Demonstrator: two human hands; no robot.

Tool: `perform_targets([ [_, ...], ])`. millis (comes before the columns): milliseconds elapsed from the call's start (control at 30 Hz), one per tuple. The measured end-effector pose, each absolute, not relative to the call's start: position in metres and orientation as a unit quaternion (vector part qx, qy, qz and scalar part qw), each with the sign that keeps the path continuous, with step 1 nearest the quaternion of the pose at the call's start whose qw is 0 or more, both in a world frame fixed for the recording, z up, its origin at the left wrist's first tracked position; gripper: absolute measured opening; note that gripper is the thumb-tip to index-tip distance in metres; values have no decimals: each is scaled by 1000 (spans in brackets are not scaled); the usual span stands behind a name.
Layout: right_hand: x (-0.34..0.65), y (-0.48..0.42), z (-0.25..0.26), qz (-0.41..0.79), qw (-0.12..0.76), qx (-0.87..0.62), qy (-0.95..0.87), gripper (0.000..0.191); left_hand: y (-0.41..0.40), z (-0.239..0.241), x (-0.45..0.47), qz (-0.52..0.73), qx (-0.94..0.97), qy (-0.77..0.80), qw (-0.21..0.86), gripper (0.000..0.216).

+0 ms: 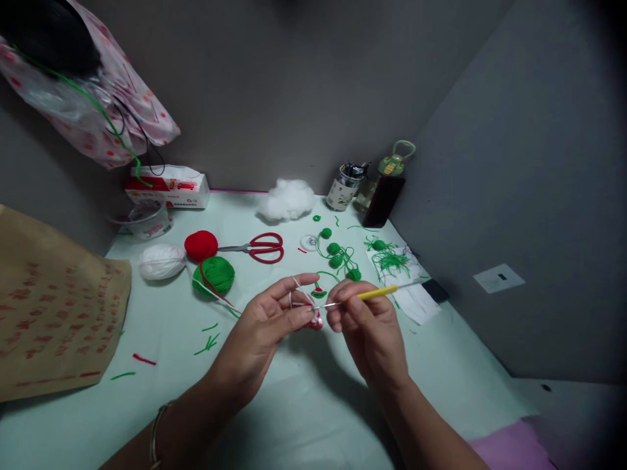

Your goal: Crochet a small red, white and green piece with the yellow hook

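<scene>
My left hand point(267, 323) pinches a small red and white crochet piece point(316, 320), with white yarn point(297, 287) looped over its raised forefinger. My right hand point(365, 323) grips a crochet hook with a yellow handle point(377, 293); the metal tip points left into the piece. Both hands hover over the pale green table point(294, 405), close together. Yarn strands run from the piece back to the green yarn ball point(214, 274), red yarn ball point(200, 245) and white yarn ball point(160, 260).
Red-handled scissors point(259, 247) lie behind the hands. Several small green crochet pieces point(337, 254) and green thread scraps point(389, 260) sit to the right, white stuffing point(287, 199), a pen cup point(344, 186), a bottle point(394, 163) and a box point(166, 189) at the back. Brown paper point(49, 307) lies left.
</scene>
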State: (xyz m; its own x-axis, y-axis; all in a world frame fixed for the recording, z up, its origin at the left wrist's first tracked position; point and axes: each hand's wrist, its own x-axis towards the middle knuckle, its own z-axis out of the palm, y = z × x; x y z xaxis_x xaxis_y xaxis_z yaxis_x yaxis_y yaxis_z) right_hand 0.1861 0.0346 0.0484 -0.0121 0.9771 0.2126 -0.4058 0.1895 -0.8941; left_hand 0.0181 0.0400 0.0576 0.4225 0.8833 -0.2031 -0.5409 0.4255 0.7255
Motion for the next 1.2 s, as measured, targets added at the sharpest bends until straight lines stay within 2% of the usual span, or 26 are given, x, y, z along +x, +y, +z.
perform_targets([
  [167, 184, 32, 40, 436, 628, -359, -536, 10, 36, 55, 24, 457, 333, 337, 753, 49],
  [400, 187, 35, 36, 444, 626, -350, -537, 12, 40, 58, 20, 476, 407, 420, 657, 48],
  [567, 185, 34, 37, 444, 621, -357, -539, 10, 40, 60, 23, 484, 358, 381, 701, 50],
  [767, 182, 31, 49, 395, 572, -417, -586, 12, 39, 60, 26, 512, 314, 372, 708, 58],
  [867, 183, 31, 51, 384, 579, -431, -575, 13, 38, 60, 26, 510, 312, 378, 707, 58],
  [1000, 185, 34, 47, 403, 599, -419, -550, 13, 40, 59, 24, 492, 321, 366, 722, 51],
  [1200, 187, 36, 45, 449, 604, -392, -529, 11, 42, 58, 18, 419, 287, 321, 800, 47],
])
